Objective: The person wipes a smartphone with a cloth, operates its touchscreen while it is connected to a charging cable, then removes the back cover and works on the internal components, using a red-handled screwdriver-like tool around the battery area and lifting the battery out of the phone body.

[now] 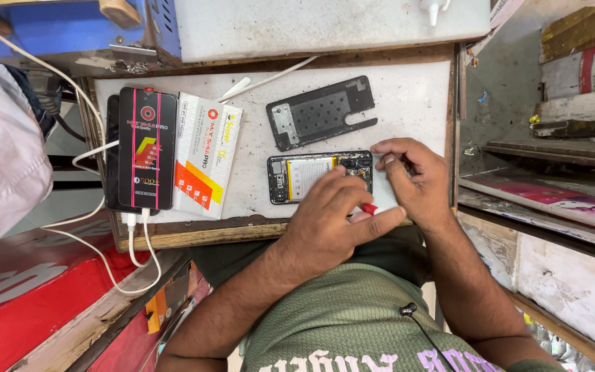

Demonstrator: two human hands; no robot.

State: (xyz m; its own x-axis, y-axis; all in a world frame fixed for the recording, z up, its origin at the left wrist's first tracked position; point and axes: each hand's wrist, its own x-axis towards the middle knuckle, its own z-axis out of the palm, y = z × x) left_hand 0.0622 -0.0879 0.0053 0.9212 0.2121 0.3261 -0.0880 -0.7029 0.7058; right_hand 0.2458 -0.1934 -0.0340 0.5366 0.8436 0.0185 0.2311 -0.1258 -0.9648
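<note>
A scuffed white worktop [408,103] in a wooden frame fills the middle of the head camera's view, with a person in an olive shirt [352,324] seated at its near edge. On the worktop's left part lie a black packaged screen panel [147,148] with red stripes, resting over a dark phone, and just beside it a white, orange and yellow box [206,155]; white cables [136,248] hang from the panel's near end over the worktop's edge. Farther back, right of centre, a black phone back cover [321,111] lies inner face up, apart from the hands. Nearer the person lies the opened phone [318,176], its pale battery and dark circuit board exposed. The left hand [335,220] reaches over the phone's near edge from below, fingers curled around a small red-handled tool [368,208], of which only the red end shows beside the thumb; its tip is hidden under the fingers. The right hand [411,176] rests at the phone's right end, fingertips pressed on the worktop and touching the phone's corner, loosely curled and gripping nothing visible.
</note>
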